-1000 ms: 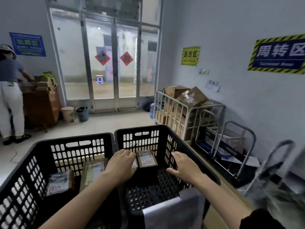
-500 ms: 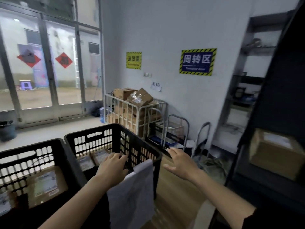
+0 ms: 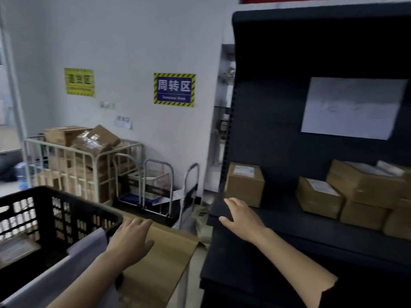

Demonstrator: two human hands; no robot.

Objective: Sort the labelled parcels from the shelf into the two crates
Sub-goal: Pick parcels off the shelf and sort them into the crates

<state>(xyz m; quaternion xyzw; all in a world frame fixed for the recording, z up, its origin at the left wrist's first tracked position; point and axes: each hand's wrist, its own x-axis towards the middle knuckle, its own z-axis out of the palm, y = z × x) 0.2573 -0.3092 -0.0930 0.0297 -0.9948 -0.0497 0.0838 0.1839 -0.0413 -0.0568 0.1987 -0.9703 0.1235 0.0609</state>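
Observation:
A dark shelf unit [image 3: 289, 225] fills the right side. On its shelf stand several labelled brown parcels: a small box [image 3: 244, 185] at the left end, another box [image 3: 318, 196] further right, and a stack [image 3: 367, 185] at the far right. My right hand [image 3: 242, 218] hovers empty, fingers apart, just in front of the small box at the shelf's left edge. My left hand [image 3: 131, 238] is empty and spread, beside the right rim of a black crate [image 3: 57, 210] at lower left. A labelled parcel [image 3: 15, 250] lies blurred inside the crate.
A brown cardboard sheet [image 3: 164, 258] lies under my left hand. A white wire cage [image 3: 84, 172] full of cartons stands by the wall, with folded hand trolleys [image 3: 155, 190] beside it. A white sheet [image 3: 353, 107] hangs on the shelf's back panel.
The view has swung right from the two crates to the shelf. Both hands left the right crate empty; my right hand has reached the shelf's edge.

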